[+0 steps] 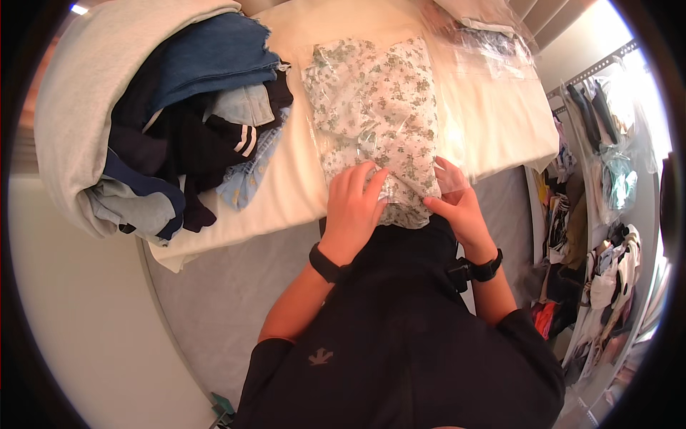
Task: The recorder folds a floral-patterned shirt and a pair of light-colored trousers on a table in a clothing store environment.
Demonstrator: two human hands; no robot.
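Note:
A folded white garment with a green floral print, inside a clear plastic bag, lies on a cream cloth-covered table in front of me. Its near end reaches over the table's edge towards my body. My left hand rests on the near left part of the bag, fingers bent over the plastic; whether it grips is hard to tell. At the near right corner, my right hand holds the bag's edge, with the thumb on the garment side and clear plastic film at the fingers.
A heap of dark, denim and grey clothes fills the table's left side, beside a large pale grey fabric piece. More bagged clothes lie at the back right. Shelving with garments stands to the right, a pale panel to the left.

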